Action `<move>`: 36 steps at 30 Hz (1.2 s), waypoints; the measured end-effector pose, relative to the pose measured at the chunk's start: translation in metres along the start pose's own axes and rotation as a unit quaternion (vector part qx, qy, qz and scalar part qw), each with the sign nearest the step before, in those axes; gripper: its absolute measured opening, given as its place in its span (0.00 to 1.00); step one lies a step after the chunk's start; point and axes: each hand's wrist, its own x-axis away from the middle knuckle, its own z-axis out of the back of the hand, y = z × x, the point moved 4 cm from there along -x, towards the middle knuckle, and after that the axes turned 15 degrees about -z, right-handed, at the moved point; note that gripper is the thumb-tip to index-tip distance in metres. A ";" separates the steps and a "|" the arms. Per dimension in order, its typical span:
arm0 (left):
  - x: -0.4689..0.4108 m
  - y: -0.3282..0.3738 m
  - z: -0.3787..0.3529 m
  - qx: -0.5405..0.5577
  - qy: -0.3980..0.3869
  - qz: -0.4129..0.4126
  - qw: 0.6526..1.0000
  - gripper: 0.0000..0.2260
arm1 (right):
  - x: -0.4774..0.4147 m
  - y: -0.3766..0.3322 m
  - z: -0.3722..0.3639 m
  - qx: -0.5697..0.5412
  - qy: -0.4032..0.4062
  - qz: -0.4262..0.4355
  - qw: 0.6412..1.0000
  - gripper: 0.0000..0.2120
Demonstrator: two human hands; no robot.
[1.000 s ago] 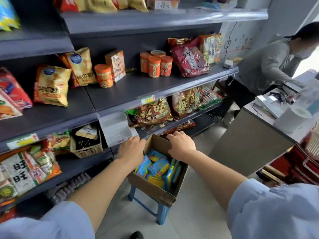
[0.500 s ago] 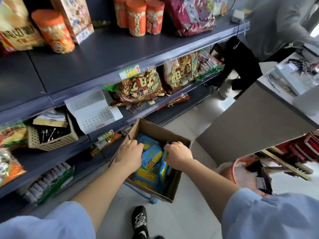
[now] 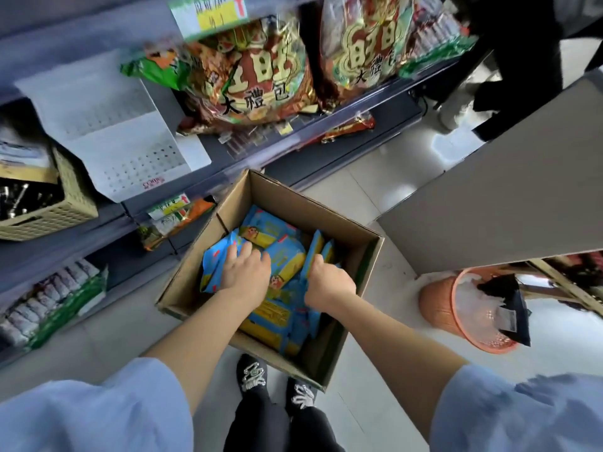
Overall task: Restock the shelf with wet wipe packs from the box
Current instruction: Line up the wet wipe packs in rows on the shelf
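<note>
An open cardboard box [image 3: 352, 230] sits below me, filled with several blue and yellow wet wipe packs [image 3: 277, 256]. Both my hands are inside it. My left hand [image 3: 246, 272] lies palm down on the packs at the left, fingers curling around a blue pack. My right hand [image 3: 328, 282] is closed around the top edges of upright packs at the right side of the box. The grey shelf [image 3: 228, 161] runs along the left and top of the view.
Large red snack bags [image 3: 257, 76] fill the shelf above the box. A woven basket [image 3: 65, 203] and a white perforated divider [image 3: 124, 138] are at the left. An orange bin [image 3: 470, 311] stands on the floor at the right beside a grey counter [image 3: 509, 190]. Another person's legs [image 3: 522, 60] are at the top right.
My head has tilted down, so the box now fills the middle of the view. Both hands have gone from the box rim deeper into the packs and closed on them.
</note>
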 end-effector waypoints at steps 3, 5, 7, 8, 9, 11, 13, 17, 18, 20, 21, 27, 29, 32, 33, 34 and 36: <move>-0.014 -0.004 -0.012 -0.009 -0.034 0.025 0.999 0.27 | -0.021 0.005 0.015 -0.061 -0.004 -0.021 0.998 0.21; -0.020 -0.006 -0.020 -0.004 -0.049 0.032 0.998 0.28 | -0.034 0.006 0.023 -0.111 -0.005 -0.021 0.994 0.20; -0.022 -0.006 -0.024 0.023 -0.045 0.043 0.998 0.28 | -0.043 0.003 0.029 -0.171 -0.005 0.006 0.985 0.21; -0.022 -0.006 -0.024 0.037 -0.035 0.050 0.997 0.26 | -0.046 0.000 0.032 -0.192 0.006 0.026 0.981 0.21; -0.023 -0.007 -0.023 0.049 -0.024 0.056 0.997 0.24 | -0.048 -0.003 0.035 -0.201 0.022 0.046 0.978 0.21; -0.025 -0.007 -0.022 0.079 -0.024 0.059 0.995 0.14 | -0.050 -0.006 0.037 -0.198 0.044 0.069 0.977 0.20; -0.026 -0.007 -0.024 0.131 -0.034 0.056 0.989 0.08 | -0.053 -0.006 0.032 -0.187 0.029 0.070 0.979 0.23; -0.022 -0.013 -0.027 0.319 0.004 0.106 0.942 0.08 | -0.058 -0.003 0.016 -0.189 -0.014 0.018 0.982 0.30; -0.021 -0.015 -0.026 0.351 0.015 0.120 0.928 0.09 | -0.059 -0.002 0.013 -0.202 -0.017 0.002 0.979 0.28; -0.021 -0.019 -0.024 0.400 0.039 0.141 0.905 0.11 | -0.059 -0.001 0.011 -0.253 -0.016 -0.026 0.967 0.26; -0.020 -0.021 -0.023 0.418 0.057 0.147 0.895 0.10 | -0.059 -0.001 0.011 -0.294 -0.011 -0.043 0.955 0.25; -0.003 -0.028 -0.003 0.432 0.151 0.167 0.873 0.10 | -0.061 0.004 0.006 -0.438 -0.022 -0.176 0.881 0.14; 0.003 -0.030 0.004 0.424 0.170 0.164 0.874 0.12 | -0.060 0.003 0.001 -0.442 -0.039 -0.197 0.875 0.11; 0.011 -0.032 0.009 0.409 0.184 0.162 0.879 0.12 | -0.059 -0.005 -0.009 -0.461 -0.095 -0.195 0.861 0.20; 0.013 -0.032 0.010 0.405 0.189 0.164 0.879 0.12 | -0.057 -0.009 -0.012 -0.452 -0.122 -0.190 0.863 0.21; 0.016 -0.032 0.009 0.403 0.193 0.166 0.879 0.11 | -0.053 -0.014 -0.015 -0.435 -0.146 -0.182 0.870 0.21; 0.021 -0.032 0.009 0.396 0.196 0.169 0.881 0.12 | -0.047 -0.019 -0.023 -0.356 -0.171 -0.165 0.904 0.19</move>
